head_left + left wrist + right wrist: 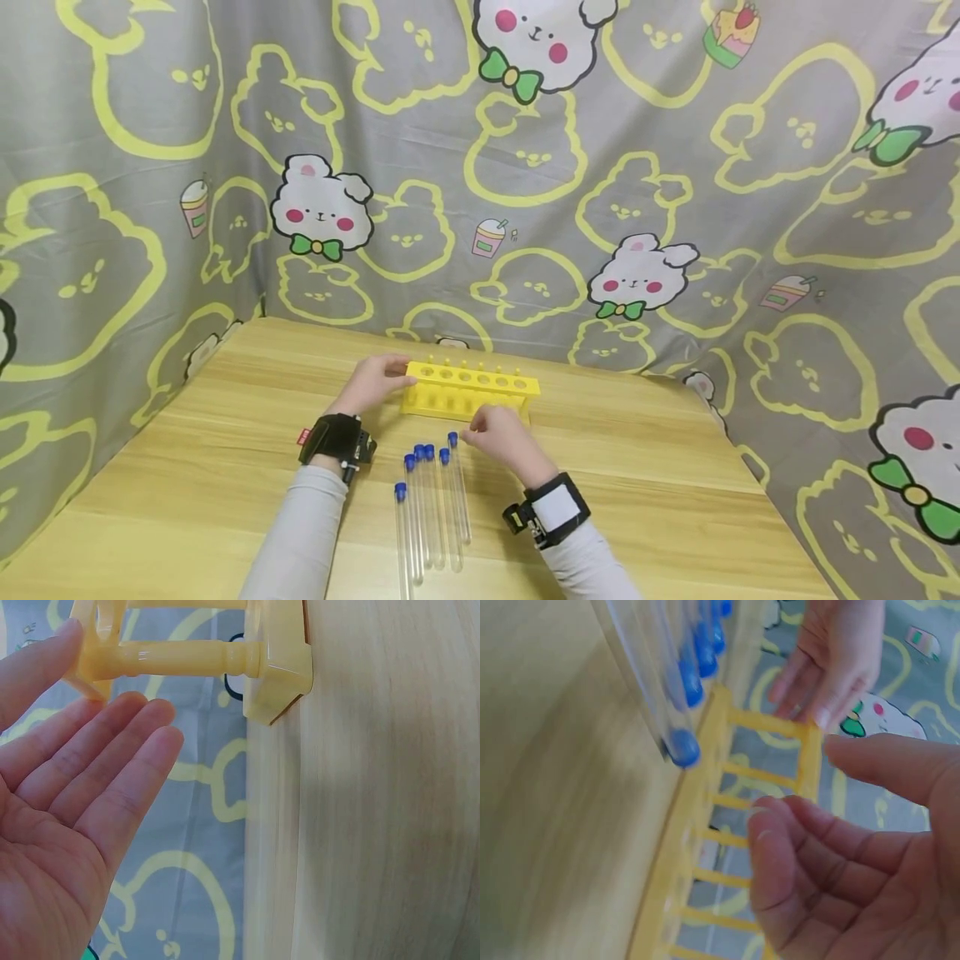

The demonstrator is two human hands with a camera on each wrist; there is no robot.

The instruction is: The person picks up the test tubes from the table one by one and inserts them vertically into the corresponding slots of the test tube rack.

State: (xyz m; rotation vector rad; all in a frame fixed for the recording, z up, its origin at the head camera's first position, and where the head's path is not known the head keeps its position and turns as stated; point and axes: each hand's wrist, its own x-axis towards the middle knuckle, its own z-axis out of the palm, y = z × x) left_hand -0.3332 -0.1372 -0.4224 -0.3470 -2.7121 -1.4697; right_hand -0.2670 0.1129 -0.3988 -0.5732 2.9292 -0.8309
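Note:
A yellow test tube rack (472, 385) stands upright on the table, a row of round holes along its top. My left hand (372, 385) grips the rack's left end, thumb and index finger at its top plate (86, 664) and the other fingers extended. Just in front of the rack is my right hand (501, 437), its fingers loosely bent, thumb apart, nothing between them. Close to its fingertips are several clear test tubes (431, 517) with blue caps (452, 438), lying side by side, caps toward the rack. Some blue caps (682, 748) also show in the right wrist view.
The pale wooden table (645, 500) reaches back to a grey patterned curtain (420, 150), which hangs behind it and along both sides. Small yellow pegs (463, 365) rise along the rack's back. A strapped device (558, 508) sits on each wrist.

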